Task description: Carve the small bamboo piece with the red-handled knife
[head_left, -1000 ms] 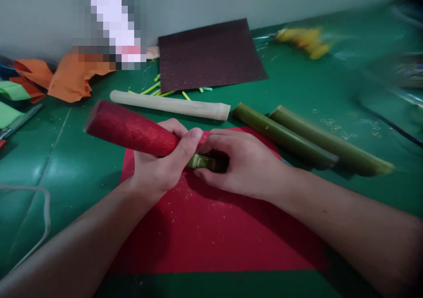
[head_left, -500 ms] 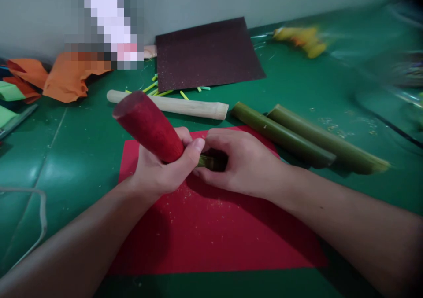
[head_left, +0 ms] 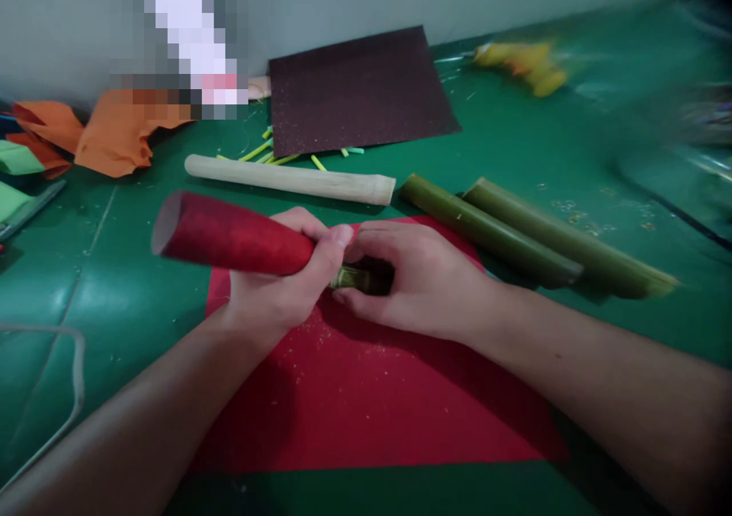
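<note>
My left hand (head_left: 280, 291) is closed around a red tube (head_left: 240, 234), its pale, slanted end pointing left. The thumb presses along its near side. Beside the left thumb shows a short length of green bamboo (head_left: 354, 277) with a ring-like joint. My right hand (head_left: 420, 276) curls around this bamboo, its thumb below and fingers above; most of the piece lies in the palm's shadow. Whether the red tube and the green bamboo are one piece cannot be told. Both hands are over a red sheet (head_left: 389, 409) sprinkled with pale dust and shavings.
Behind the hands lies a pale, peeled bamboo stick (head_left: 291, 182). Two green bamboo lengths (head_left: 492, 230) rest at right. A dark brown sheet (head_left: 360, 93) partly covers several yellow-green strips. Crumpled orange paper (head_left: 117, 135) is at left, a pale cord (head_left: 78, 371) near my left forearm.
The red tube has swung down from a steep tilt to nearly level, its free end moving left and lower. My left wrist has turned with it; my right hand has barely moved.
</note>
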`<state>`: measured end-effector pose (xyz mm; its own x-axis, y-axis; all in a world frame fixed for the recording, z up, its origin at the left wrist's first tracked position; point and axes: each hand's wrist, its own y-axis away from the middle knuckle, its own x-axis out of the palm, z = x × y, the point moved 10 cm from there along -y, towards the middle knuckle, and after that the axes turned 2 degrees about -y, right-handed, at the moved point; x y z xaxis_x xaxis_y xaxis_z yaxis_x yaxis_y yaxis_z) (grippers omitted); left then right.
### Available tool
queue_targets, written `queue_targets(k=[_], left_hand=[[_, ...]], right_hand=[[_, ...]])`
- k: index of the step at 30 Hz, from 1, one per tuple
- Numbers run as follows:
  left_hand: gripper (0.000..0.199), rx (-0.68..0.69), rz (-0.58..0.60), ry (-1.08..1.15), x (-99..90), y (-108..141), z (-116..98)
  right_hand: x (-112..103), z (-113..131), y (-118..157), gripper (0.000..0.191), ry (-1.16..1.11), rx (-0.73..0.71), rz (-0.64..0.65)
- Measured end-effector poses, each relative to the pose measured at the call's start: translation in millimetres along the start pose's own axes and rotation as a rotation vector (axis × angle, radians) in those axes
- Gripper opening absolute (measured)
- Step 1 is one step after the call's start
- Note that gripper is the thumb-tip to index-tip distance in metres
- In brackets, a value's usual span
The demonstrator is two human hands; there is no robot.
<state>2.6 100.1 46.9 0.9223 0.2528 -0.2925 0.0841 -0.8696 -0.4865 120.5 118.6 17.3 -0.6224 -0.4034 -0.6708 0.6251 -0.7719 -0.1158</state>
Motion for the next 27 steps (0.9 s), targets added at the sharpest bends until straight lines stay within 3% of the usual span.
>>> queue_targets(k=[4,10,15,18,23,27], left_hand=[[0.027,-0.066,-0.042,0.054,-2.8,-2,5],[0.032,-0.125,0.035,0.141,3.4,-1,10],[0.037,-0.038,0.187,0.103,13.4,-1,0],[0.035,0.0,0.213,0.066,14.9,-1,-2],[0.031,0.038,0.145,0.067,12.0,3,-2],[0.023,-0.054,-0.052,0.045,-2.3,1,5]], right_hand=[[1,-1,0,0.012,0.005,0.037,-0.001],[2,-4,2,0.013,-0.019,0.056,0.01],[1,-4,3,0.015,-0.036,0.043,-0.004],[1,-4,2,0.013,-0.046,0.033,-0.008],[-1,-2,2,0.013,-0.033,0.022,-0.014],[0,-2,2,0.012,-0.009,0.029,-0.01]])
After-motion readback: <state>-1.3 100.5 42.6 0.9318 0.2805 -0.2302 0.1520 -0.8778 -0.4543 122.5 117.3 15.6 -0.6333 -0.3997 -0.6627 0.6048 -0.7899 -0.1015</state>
